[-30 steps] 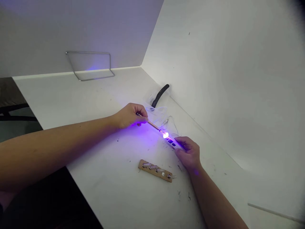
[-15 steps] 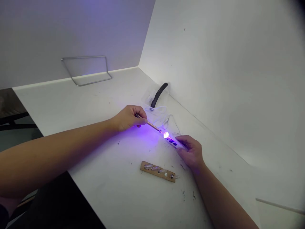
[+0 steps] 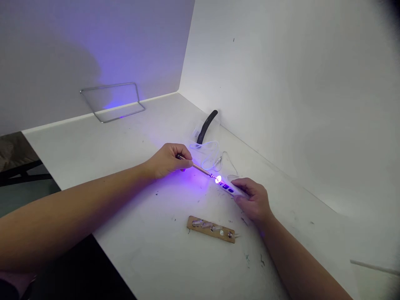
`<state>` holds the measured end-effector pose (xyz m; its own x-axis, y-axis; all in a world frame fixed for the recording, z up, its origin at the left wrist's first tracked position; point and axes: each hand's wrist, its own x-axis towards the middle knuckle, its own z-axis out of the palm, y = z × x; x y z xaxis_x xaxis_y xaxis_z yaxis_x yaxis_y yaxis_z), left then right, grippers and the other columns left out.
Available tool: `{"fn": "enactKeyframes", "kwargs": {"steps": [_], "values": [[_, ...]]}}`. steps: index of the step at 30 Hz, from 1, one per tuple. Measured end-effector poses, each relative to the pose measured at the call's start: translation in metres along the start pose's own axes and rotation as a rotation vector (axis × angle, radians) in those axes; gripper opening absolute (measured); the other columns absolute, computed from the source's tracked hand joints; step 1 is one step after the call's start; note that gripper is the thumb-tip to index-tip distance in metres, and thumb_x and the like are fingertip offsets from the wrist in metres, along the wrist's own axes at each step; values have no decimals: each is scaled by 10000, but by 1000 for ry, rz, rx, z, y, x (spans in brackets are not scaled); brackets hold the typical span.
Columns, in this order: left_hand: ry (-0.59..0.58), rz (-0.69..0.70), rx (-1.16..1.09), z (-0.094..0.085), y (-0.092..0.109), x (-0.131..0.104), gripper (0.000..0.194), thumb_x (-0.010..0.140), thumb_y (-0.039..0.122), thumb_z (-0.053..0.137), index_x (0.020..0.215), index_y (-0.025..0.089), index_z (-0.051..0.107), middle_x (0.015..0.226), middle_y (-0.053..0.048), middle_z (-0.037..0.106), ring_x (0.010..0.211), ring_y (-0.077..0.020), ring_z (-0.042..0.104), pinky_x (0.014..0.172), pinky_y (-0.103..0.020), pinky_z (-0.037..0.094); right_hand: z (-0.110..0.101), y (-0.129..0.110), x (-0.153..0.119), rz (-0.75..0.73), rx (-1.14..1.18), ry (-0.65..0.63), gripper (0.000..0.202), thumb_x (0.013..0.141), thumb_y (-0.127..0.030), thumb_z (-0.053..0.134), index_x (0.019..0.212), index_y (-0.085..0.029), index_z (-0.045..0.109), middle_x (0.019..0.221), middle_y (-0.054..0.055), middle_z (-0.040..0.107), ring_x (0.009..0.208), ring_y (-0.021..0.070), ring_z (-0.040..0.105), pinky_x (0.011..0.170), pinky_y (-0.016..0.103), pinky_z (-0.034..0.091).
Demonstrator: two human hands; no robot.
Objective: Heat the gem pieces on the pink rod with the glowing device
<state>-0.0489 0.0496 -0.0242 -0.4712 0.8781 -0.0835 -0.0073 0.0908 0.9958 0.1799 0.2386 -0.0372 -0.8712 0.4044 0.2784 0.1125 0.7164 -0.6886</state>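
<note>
My left hand pinches a slim rose-gold, pen-like rod, its far end pointing right and down. My right hand is wrapped round a white handheld lamp with dark buttons or a display on top. The lamp's head glows bright purple-white right at the rod's tip; glare hides whether they touch. Below the lamp, on the white table, lies a brown strip bearing several pale, nail-like pieces and a small round silvery one.
A thin white cable loops behind the lamp. Beyond it a black curved handle rests by a clear plastic container. A bent wire frame stands against the back wall. White walls border the table at the back and right. Dark specks dot the surface.
The camera view has shifted slightly. Both hands keep their grips, with rod and lamp in nearly the same relation. Purple light now falls more strongly on the back wall behind the wire frame.
</note>
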Motion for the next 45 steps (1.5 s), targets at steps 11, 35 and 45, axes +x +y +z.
{"fn": "enactKeyframes", "kwargs": {"steps": [11,35,45], "values": [[25,-37,-24,2,2,0,102,656,197,663,678,139,582,557,19,551,492,-64,465,460,-191,346,0,0,2,-46,-48,6,300,603,-122,565,881,-203,644,807,31,703,700,205,669,629,315,556],[44,-66,-52,2,1,3,135,543,150,685,646,104,611,578,13,570,510,-69,483,484,-205,365,0,3,1,-51,-43,-4,308,612,-113,574,900,-200,641,846,35,705,747,201,673,678,296,551],[70,-24,-23,2,-1,1,108,569,143,677,649,108,613,529,38,513,483,-46,412,463,-189,300,1,4,0,-36,-27,9,319,609,-115,578,907,-205,648,856,35,708,754,207,677,685,301,554]]}}
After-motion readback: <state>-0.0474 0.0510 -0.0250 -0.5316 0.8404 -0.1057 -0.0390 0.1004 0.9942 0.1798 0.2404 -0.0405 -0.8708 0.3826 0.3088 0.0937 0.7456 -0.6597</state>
